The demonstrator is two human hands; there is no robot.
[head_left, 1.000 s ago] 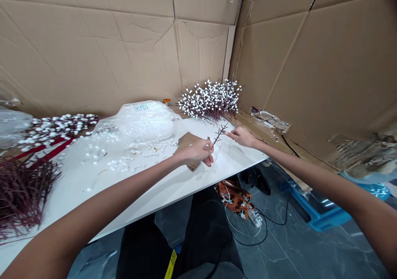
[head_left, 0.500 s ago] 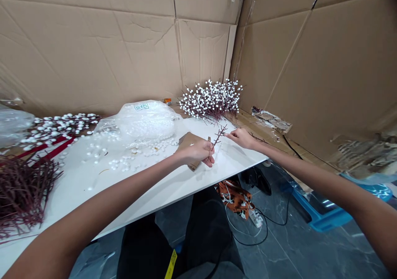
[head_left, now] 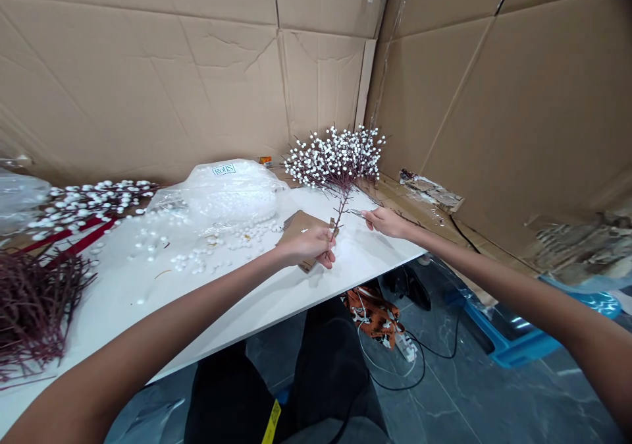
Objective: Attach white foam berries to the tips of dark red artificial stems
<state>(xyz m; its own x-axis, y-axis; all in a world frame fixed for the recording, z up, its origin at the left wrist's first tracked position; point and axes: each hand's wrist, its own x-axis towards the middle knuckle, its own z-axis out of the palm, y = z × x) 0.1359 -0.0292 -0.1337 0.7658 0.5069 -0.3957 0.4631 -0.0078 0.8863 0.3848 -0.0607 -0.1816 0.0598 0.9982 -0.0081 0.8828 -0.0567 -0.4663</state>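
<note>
Head view: left hand grips berry spray (white-tipped), right hand beside

A white label with "ROHS" in blue capitals sits atop the clear plastic bag at ten o'clock; the yellow tag at six o'clock shows nothing legible.

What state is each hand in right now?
Left hand: closed, holding a dark red twig.
Right hand: pinched shut on something thin, too small to name.
</note>
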